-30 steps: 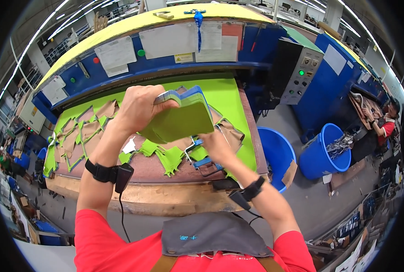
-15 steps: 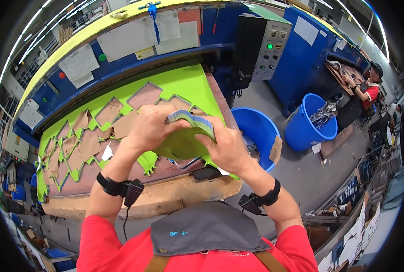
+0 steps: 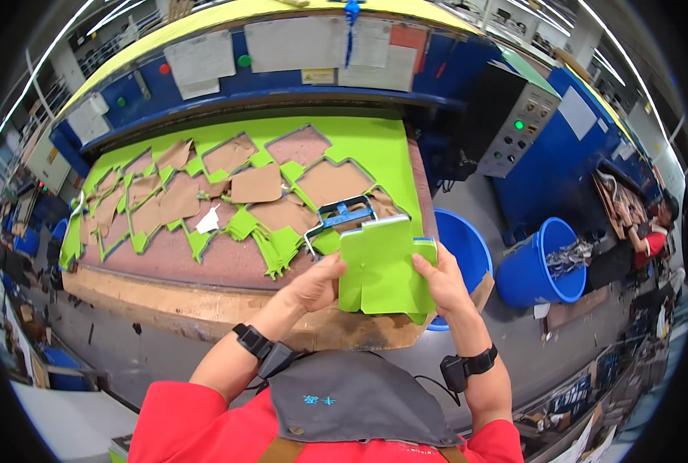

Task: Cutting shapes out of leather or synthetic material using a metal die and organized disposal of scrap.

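Observation:
A stack of bright green cut sheets [image 3: 382, 270], notched at its edges, is held up over the table's near right part. My left hand [image 3: 318, 284] pinches its left edge. My right hand [image 3: 446, 284] grips the right edge, thumb on the front face. Just behind the stack lies a metal cutting die with a blue handle [image 3: 344, 214], partly hidden by the sheets. To the left, green sheet material [image 3: 367, 147] with angular cut-outs covers the table, and brown pieces [image 3: 255, 185] lie in and over the gaps. A small white scrap [image 3: 208, 219] rests among them.
A wooden ledge [image 3: 228, 309] runs along the table's near edge. Right of it stand a blue bin [image 3: 467, 247] and another blue bin [image 3: 541, 266] holding scraps. A control box [image 3: 514, 127] with a lit green lamp is at back right. A co-worker in red [image 3: 653, 239] works far right.
The stack has been lowered and tilted, so its flat green face now shows instead of its layered edge. Both hands have come down to the right. The view has turned left.

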The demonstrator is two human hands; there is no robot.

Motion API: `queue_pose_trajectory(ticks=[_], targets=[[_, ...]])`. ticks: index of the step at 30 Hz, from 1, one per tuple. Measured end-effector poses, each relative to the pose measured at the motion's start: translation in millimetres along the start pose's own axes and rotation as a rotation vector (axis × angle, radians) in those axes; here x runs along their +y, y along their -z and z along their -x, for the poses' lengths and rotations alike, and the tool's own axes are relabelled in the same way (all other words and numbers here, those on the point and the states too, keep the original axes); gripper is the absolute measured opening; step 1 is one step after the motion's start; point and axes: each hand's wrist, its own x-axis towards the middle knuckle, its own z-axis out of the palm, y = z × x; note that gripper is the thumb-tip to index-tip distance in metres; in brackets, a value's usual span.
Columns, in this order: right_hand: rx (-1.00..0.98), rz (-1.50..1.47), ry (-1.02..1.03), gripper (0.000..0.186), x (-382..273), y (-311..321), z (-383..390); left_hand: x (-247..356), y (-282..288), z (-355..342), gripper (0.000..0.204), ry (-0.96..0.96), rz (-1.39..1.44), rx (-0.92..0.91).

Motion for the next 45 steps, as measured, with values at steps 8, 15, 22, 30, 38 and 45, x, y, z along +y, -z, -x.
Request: queue_pose_trajectory(ticks=[8, 15, 22, 30, 38, 45], targets=[[-0.124, -0.018, 0.096, 0.029, -41, -5, -74, 63, -7, -49, 0.041, -0.057, -0.007, 0.180], [0.074, 0.171, 0.146, 0.029, -3, 32, -2, 18, -43, -45, 0.048, 0.143, -0.020, 0.184], [0.339, -0.062, 0.154, 0.049, 64, 28, 73, -11, -41, -45, 0.041, 0.327, -0.126, 0.082], [1.255, 0.246, 0.390, 0.046, 81, -75, 213, -61, -80, -19, 0.042, 0.571, -0.062, -0.308], [1.742, 0.459, 0.391, 0.034, 73, -142, 296, -96, -131, 14, 0.053, 0.732, -0.133, -0.645], [1.957, 0.192, 0.242, 0.033, 135, -188, 352, -146, -138, 73, 0.049, 1.177, -0.216, -0.700]])
